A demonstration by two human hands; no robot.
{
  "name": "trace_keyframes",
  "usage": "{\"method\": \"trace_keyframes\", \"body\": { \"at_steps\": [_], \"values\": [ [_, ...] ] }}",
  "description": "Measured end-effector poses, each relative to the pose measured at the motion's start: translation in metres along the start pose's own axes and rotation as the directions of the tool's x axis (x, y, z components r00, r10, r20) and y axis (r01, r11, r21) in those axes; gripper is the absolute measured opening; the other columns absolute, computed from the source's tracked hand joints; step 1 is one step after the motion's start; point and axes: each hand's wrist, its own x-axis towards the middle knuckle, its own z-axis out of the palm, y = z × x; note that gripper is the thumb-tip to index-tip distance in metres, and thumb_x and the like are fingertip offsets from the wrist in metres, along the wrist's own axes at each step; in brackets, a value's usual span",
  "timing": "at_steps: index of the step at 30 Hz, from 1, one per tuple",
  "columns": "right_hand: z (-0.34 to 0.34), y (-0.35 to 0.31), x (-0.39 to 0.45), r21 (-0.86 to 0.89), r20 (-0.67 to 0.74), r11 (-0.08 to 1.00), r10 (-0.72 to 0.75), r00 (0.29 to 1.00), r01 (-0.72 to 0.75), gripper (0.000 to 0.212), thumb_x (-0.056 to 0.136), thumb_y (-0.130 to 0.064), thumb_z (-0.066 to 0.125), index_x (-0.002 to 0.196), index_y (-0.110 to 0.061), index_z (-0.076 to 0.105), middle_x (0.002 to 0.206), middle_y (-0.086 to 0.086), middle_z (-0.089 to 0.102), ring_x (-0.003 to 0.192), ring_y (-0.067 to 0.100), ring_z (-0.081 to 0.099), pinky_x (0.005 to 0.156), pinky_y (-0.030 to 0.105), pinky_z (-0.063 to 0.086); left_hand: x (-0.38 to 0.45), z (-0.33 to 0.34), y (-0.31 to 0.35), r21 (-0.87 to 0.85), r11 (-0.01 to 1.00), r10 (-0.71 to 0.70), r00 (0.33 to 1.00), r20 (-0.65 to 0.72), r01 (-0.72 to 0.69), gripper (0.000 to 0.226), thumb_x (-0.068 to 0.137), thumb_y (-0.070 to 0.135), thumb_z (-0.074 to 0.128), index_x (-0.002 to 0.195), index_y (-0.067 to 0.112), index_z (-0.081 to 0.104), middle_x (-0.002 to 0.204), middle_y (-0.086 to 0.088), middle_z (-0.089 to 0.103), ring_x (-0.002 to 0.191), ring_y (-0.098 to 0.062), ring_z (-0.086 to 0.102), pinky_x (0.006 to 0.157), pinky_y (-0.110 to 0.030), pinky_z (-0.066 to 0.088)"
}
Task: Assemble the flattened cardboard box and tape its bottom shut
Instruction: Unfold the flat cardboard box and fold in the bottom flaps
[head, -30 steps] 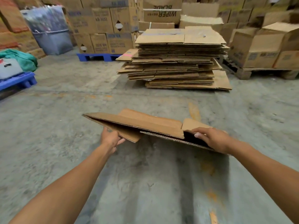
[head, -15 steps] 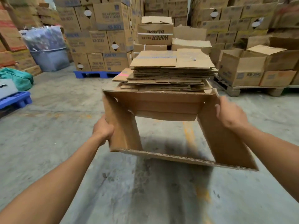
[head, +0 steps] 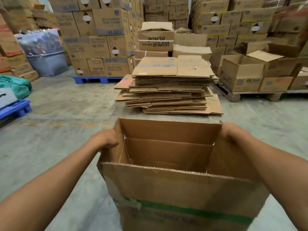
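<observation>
Setting: warehouse floor (head: 70, 117) of bare concrete, walled in by stacked printed cartons; a pile of flattened cartons (head: 170, 90) is seen straight ahead, and a blue pallet (head: 98, 79) lies beyond to the left.

Task item: a cardboard box (head: 180, 189), opened out into a square tube, is held in the air between the two hands, close to the body, its open end turned up toward the camera.

Left hand (head: 104, 140): curled closed over the rim of the left wall, fingers hidden inside or behind the board.

Right hand (head: 233, 133): wrapped over the top of the right wall near the far corner; how tightly it is closed cannot be told.

Flaps: the upper ones are standing; a far flap is seen folded inward lower down. Whether the bottom is closed cannot be told.

Key relation: the box's long axis runs left to right between the hands, both equally near. The bottom is judged to face away and down, so a flip would be needed before taping.

Tape: none is seen.
</observation>
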Motion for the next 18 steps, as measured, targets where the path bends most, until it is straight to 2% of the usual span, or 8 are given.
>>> {"method": "trace_keyframes", "body": {
  "at_steps": [2, 4, 6, 8, 10, 13, 16, 18],
  "values": [
    [0.008, 0.001, -0.019, 0.052, -0.041, 0.997, 0.058, 0.997, -0.056, 0.043, 0.088, -0.008, 0.059, 0.13, -0.002, 0.05, 0.129, 0.022, 0.06, 0.115, 0.037, 0.059, 0.09, 0.043, 0.052, 0.004, 0.014, 0.001, 0.078, 0.997, 0.003, 0.994, -0.108, 0.005, 0.041, 0.084, 0.029, 0.045, 0.116, 0.007, 0.059, 0.117, -0.015, 0.066, 0.101, -0.035, 0.064, 0.085, -0.045, 0.055],
    [0.017, 0.0, -0.028, 0.098, -0.133, 0.993, 0.083, 0.988, -0.07, 0.056, 0.092, -0.007, 0.054, 0.142, -0.007, 0.031, 0.132, 0.025, 0.055, 0.115, 0.04, 0.058, 0.08, 0.044, 0.048, 0.002, 0.03, 0.002, 0.046, 0.997, -0.057, 0.981, -0.184, 0.066, 0.049, 0.087, 0.026, 0.048, 0.129, 0.0, 0.043, 0.125, -0.018, 0.059, 0.113, -0.038, 0.059, 0.091, -0.044, 0.049],
    [0.022, -0.002, -0.031, 0.14, -0.308, 0.989, 0.003, 0.951, 0.042, 0.061, 0.09, -0.007, 0.055, 0.143, -0.019, 0.025, 0.133, 0.022, 0.047, 0.112, 0.041, 0.055, 0.078, 0.047, 0.048, 0.001, 0.045, 0.001, 0.049, 0.996, -0.065, 0.966, -0.249, 0.08, 0.051, 0.087, 0.023, 0.051, 0.129, -0.002, 0.035, 0.129, -0.02, 0.053, 0.116, -0.041, 0.055, 0.088, -0.045, 0.045],
    [0.022, -0.004, -0.033, 0.01, -0.371, 0.982, -0.172, 0.913, 0.189, 0.049, 0.087, -0.01, 0.056, 0.13, -0.023, 0.035, 0.131, 0.018, 0.041, 0.113, 0.038, 0.047, 0.081, 0.05, 0.049, 0.001, 0.053, 0.0, 0.089, 0.994, -0.028, 0.955, -0.296, 0.057, 0.052, 0.087, 0.022, 0.051, 0.128, -0.001, 0.032, 0.13, -0.019, 0.049, 0.113, -0.042, 0.055, 0.079, -0.043, 0.042],
    [0.022, -0.002, -0.034, -0.161, -0.317, 0.961, -0.266, 0.91, 0.225, 0.036, 0.087, -0.019, 0.056, 0.12, -0.022, 0.044, 0.131, 0.015, 0.039, 0.119, 0.035, 0.039, 0.086, 0.052, 0.047, -0.001, 0.056, 0.001, 0.113, 0.992, -0.015, 0.95, -0.312, 0.052, 0.057, 0.088, 0.024, 0.051, 0.133, -0.002, 0.027, 0.132, -0.019, 0.046, 0.112, -0.043, 0.056, 0.076, -0.042, 0.04],
    [0.023, 0.0, -0.031, -0.294, -0.271, 0.934, -0.284, 0.92, 0.201, 0.039, 0.087, -0.03, 0.053, 0.126, -0.023, 0.049, 0.134, 0.013, 0.037, 0.125, 0.034, 0.03, 0.091, 0.053, 0.043, -0.005, 0.057, 0.001, 0.136, 0.99, 0.001, 0.944, -0.329, 0.047, 0.069, 0.09, 0.028, 0.05, 0.142, -0.004, 0.019, 0.137, -0.02, 0.043, 0.112, -0.042, 0.057, 0.077, -0.043, 0.04],
    [0.024, -0.003, -0.024, -0.268, -0.156, 0.948, -0.219, 0.963, 0.172, 0.059, 0.09, -0.035, 0.05, 0.147, -0.034, 0.036, 0.148, 0.01, 0.032, 0.135, 0.037, 0.021, 0.097, 0.055, 0.041, -0.007, 0.059, -0.001, 0.151, 0.988, 0.027, 0.933, -0.358, 0.029, 0.068, 0.09, 0.029, 0.05, 0.142, -0.003, 0.019, 0.136, -0.019, 0.045, 0.107, -0.041, 0.059, 0.071, -0.041, 0.037],
    [0.021, -0.008, -0.015, -0.181, -0.07, 0.976, -0.135, 0.988, 0.121, 0.073, 0.093, -0.032, 0.052, 0.155, -0.04, 0.015, 0.159, 0.009, 0.021, 0.14, 0.038, 0.024, 0.105, 0.053, 0.038, -0.012, 0.061, -0.003, 0.164, 0.986, 0.051, 0.933, -0.357, 0.009, 0.069, 0.089, 0.031, 0.05, 0.141, -0.002, 0.019, 0.135, -0.019, 0.045, 0.104, -0.041, 0.06, 0.069, -0.04, 0.037]
  ]
}}
